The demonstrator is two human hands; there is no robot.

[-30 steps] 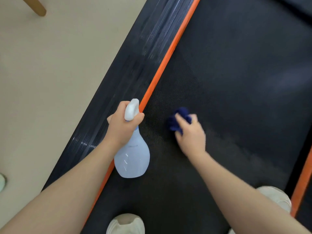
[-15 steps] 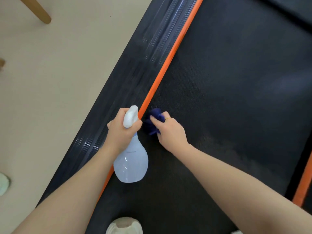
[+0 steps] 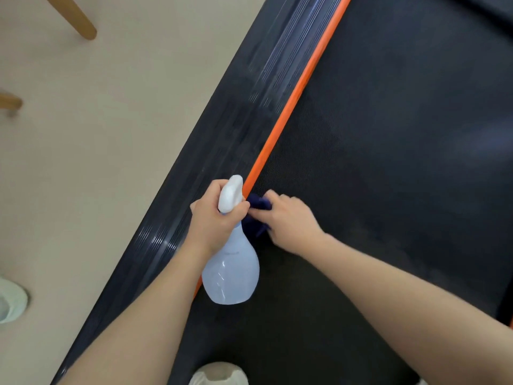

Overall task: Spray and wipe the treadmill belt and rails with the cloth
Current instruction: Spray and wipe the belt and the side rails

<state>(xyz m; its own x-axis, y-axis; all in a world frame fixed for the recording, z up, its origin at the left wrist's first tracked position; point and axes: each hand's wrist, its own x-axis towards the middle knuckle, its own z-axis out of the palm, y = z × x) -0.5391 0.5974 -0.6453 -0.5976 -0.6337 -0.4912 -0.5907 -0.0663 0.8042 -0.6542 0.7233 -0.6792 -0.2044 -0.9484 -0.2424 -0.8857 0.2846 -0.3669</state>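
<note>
Key relation: the cloth [image 3: 256, 211] lay bunched at the belt's left edge, touching the orange strip [image 3: 280, 126], with the left rail [image 3: 244, 112] just beyond that strip, further to the left
Long axis: rail, strip and belt [image 3: 388, 134] all ran diagonally from lower left to upper right, so any stroke along the rail would have to follow that line
Nearer hand: the right hand [image 3: 291, 220] was on the cloth; the left hand [image 3: 215, 218] sat just beside it, over the strip
Right hand pose: palm down, fingers curled over the cloth and pressing it onto the belt, forearm reaching in from the lower right
Left hand pose: fingers wrapped round the neck of the spray bottle [image 3: 231, 270], white head uppermost, body hanging towards the person
Judgement: belt edge being wiped, rail probably next; the bottle hand crowded the cloth's way left
</note>
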